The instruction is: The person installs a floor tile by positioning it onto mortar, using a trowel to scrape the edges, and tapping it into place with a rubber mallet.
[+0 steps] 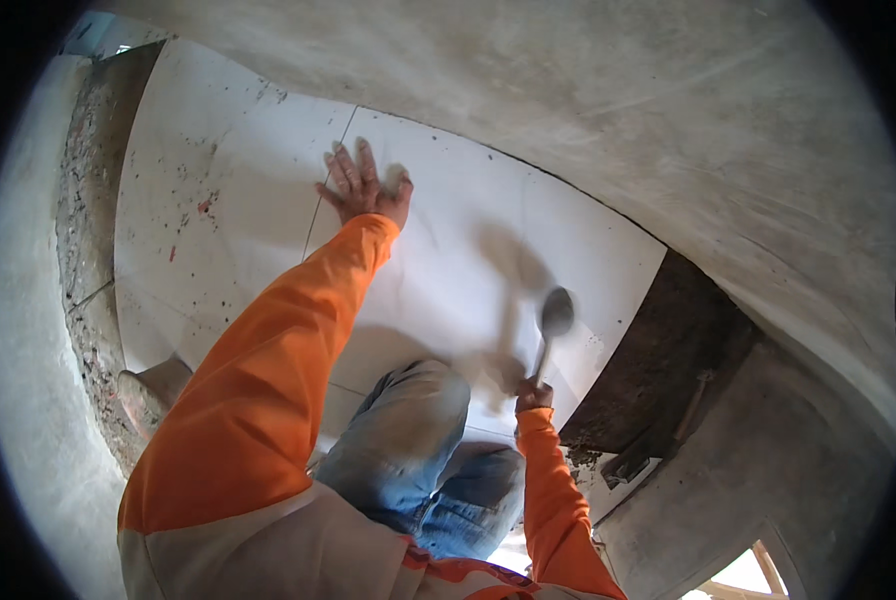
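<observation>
My left hand [370, 190] rests with spread fingers on a large white floor tile [438, 235], close to the joint with the neighbouring white tile [218, 150]. In my right hand [534, 395] is the handle of a rubber mallet, closed in my fingers. The mallet's dark, rounded head [557, 312] is up above the right part of the tile and casts a shadow on it. A gap between head and tile cannot be measured from this view.
A bare plastered wall [568, 110] runs along the tiles' far edge. Dark rough ground [658, 350] lies right of the tile, with a trowel-like tool [633, 465] near it. A round container [153, 392] stands at left beside a rough strip [88, 330].
</observation>
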Tool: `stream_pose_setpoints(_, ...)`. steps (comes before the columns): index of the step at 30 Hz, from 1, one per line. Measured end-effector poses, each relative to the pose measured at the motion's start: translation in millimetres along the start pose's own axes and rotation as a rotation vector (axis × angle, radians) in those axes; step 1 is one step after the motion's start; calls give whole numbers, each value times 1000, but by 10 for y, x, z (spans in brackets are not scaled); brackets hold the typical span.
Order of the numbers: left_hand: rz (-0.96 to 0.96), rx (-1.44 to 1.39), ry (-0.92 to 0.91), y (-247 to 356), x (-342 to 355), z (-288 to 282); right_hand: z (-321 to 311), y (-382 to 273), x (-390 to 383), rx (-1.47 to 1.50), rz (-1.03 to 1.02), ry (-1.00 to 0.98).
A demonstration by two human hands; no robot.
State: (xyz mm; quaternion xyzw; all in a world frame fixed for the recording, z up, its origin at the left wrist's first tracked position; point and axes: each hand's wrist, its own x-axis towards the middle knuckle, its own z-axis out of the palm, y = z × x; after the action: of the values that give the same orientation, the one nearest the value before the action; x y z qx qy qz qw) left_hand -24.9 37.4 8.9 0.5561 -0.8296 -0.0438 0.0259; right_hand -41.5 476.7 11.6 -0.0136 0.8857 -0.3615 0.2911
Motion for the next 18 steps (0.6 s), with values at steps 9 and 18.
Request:
stream_pose_setpoints(9,-56,99,-32,-355,-54,-55,266,-1010,-223,595,297,-50)
stream_pose_setpoints(18,-13,51,-82,-253,-56,-95,351,-1456,-64,879,231,34)
